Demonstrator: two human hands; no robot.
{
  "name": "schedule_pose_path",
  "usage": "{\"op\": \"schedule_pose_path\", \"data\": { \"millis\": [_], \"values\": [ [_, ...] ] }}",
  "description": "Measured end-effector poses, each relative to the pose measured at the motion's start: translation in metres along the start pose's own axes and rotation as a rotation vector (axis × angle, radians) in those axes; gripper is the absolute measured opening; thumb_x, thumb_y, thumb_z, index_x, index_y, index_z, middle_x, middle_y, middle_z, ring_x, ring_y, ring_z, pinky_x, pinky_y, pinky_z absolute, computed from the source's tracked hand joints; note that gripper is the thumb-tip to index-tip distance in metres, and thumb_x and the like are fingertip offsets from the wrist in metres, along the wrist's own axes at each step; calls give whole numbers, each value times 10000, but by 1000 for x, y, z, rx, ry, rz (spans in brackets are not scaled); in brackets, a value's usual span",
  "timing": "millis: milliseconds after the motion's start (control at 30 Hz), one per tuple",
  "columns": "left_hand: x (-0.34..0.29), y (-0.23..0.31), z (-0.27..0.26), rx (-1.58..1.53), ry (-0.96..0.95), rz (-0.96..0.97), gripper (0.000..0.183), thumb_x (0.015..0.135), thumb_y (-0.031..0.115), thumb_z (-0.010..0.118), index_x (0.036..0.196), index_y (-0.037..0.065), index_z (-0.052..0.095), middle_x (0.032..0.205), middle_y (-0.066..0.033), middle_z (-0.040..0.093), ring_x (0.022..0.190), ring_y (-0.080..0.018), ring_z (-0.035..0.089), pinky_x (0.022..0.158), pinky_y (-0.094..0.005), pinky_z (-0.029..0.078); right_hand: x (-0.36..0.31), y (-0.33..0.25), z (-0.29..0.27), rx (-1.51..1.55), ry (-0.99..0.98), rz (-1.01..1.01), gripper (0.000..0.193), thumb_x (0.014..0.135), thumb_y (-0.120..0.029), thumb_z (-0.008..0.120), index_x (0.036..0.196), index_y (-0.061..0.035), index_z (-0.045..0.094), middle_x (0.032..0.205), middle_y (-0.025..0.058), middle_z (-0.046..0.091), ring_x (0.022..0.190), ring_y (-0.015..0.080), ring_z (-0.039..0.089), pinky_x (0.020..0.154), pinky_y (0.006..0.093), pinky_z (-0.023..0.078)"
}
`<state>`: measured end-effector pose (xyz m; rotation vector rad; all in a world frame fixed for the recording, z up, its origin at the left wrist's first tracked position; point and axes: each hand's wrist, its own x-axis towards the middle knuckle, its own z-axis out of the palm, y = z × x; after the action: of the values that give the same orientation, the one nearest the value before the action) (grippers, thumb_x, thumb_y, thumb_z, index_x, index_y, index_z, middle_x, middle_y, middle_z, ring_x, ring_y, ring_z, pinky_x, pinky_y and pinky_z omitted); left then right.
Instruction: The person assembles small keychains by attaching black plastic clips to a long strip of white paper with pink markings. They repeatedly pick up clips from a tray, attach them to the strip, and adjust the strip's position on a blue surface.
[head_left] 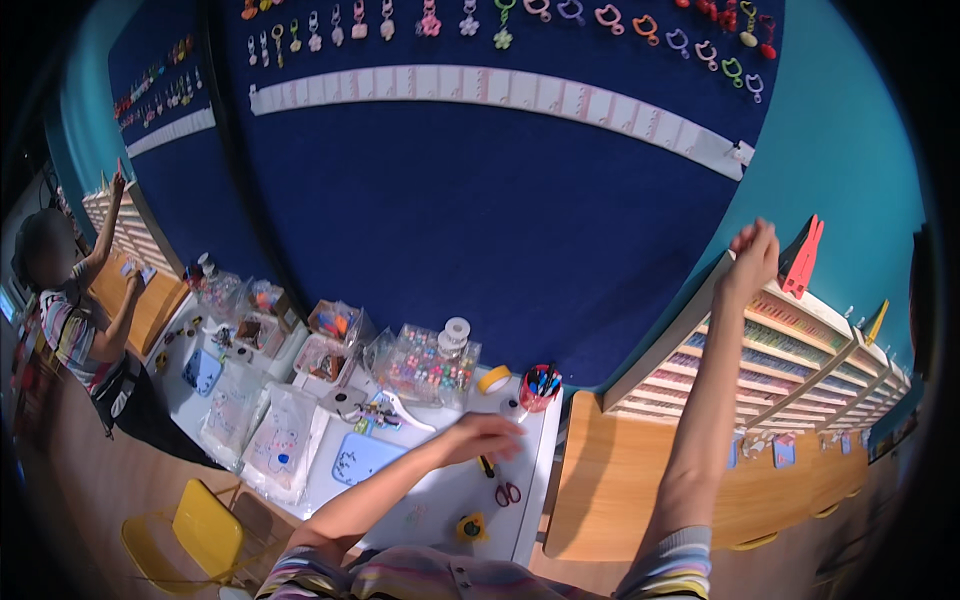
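Note:
My right hand (755, 255) is raised high on the right, beside the top corner of a wooden rack (775, 360) with rows of many-coloured small items. Its fingers are curled together, and whatever they may hold does not show. Over the white table (435, 500) hangs my left hand (480, 440), its fingers loosely stretched to the right, slightly blurred and holding nothing I can see. Below it lie a yellow-and-black cutter knife (486, 466) and red-handled scissors (508, 495). A light blue tray (360, 458) with small dark pieces is next to my left forearm.
Behind my left hand stand a box of coloured beads (420, 370), a white spool (455, 335), yellow tape (494, 379) and a red pen cup (540, 390). Red clips (803, 260) top the rack. Keychains hang on the blue board (470, 210). A person (75, 330) stands far left.

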<state>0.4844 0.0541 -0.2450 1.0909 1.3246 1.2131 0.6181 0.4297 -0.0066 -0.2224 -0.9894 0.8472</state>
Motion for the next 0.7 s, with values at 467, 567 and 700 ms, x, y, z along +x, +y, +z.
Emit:
{"op": "schedule_pose_path", "data": {
  "millis": [467, 567, 700],
  "values": [
    [-298, -191, 77, -369, 1204, -671, 134, 886, 170, 651, 893, 46, 701, 530, -2, 524, 381, -85, 424, 369, -234, 313, -566, -140, -297, -583, -386, 1406, 452, 1006, -239, 530, 587, -91, 448, 458, -3, 420, 359, 72, 345, 351, 245, 262],
    [-286, -183, 72, -351, 967, -688, 152, 901, 139, 600, 981, 57, 700, 568, -18, 582, 411, -67, 461, 380, -216, 341, -549, -124, -281, -505, -598, 1304, 435, 1004, -221, 538, 599, -89, 450, 470, -7, 426, 381, 66, 359, 368, 240, 264],
    [-258, -178, 46, -338, 924, -562, 151, 911, 133, 602, 979, 36, 696, 595, -16, 589, 458, -61, 472, 415, -211, 345, -516, -88, -242, -543, -628, 1164, 429, 1009, -219, 535, 612, -85, 444, 484, -17, 419, 410, 56, 369, 387, 239, 266]
  ]
}}
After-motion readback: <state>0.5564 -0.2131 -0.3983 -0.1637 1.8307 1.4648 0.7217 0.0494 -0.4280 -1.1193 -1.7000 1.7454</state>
